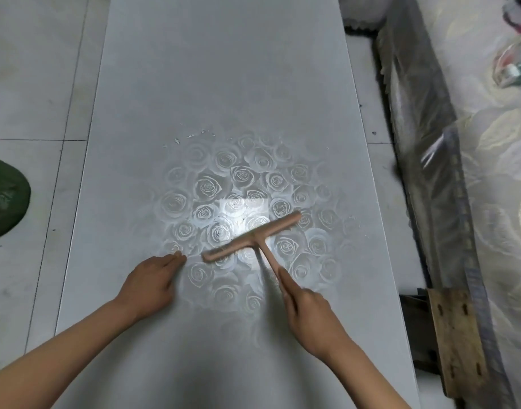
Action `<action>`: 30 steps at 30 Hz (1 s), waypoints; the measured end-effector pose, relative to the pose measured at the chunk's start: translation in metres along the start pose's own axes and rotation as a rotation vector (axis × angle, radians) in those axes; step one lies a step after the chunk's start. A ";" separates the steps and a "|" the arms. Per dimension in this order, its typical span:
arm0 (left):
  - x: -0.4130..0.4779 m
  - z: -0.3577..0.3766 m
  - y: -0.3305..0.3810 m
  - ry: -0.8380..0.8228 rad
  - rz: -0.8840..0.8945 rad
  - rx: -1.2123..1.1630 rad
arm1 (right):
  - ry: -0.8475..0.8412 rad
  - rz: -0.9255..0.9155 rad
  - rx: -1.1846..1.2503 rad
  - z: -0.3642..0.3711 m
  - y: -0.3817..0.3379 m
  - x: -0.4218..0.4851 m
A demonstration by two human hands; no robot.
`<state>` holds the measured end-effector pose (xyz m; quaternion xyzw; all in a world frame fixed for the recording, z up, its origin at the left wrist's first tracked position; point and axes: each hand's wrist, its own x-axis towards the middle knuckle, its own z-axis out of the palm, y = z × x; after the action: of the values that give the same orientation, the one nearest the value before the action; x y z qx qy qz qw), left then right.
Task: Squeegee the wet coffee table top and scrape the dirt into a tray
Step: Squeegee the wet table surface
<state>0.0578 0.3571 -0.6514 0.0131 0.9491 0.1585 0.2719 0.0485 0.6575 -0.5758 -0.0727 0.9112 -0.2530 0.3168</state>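
Drawing a pink plastic T-shaped squeegee point(251, 236) across the wet, rose-patterned middle of the grey table point(223, 84), gripping its handle in the right hand point(309, 308) and pressing the straight-fingered left hand point(150, 284) flat beside the blade; next, probably sweeping the water toward a tray, none in view.

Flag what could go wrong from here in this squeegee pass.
1. The squeegee lies skewed across the table top, so water may slip round its ends and leave streaks.
2. Droplets lie beyond the blade at the far edge of the wet patch; a short stroke could miss them.
3. The left hand rests on the table beside the blade's near end and could block it or smear the wet surface.
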 end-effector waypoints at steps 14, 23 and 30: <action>0.019 -0.016 -0.034 -0.056 -0.239 0.103 | -0.071 -0.034 -0.002 -0.008 -0.011 0.014; 0.055 -0.027 -0.054 -0.109 -0.414 0.149 | 0.029 -0.123 -0.017 -0.041 -0.053 0.076; 0.070 -0.032 -0.056 -0.141 -0.409 0.288 | -0.052 -0.001 -0.062 -0.030 -0.039 0.059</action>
<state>-0.0146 0.3026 -0.6789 -0.1294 0.9235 -0.0381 0.3591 -0.0181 0.6191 -0.5680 -0.0895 0.9100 -0.2228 0.3379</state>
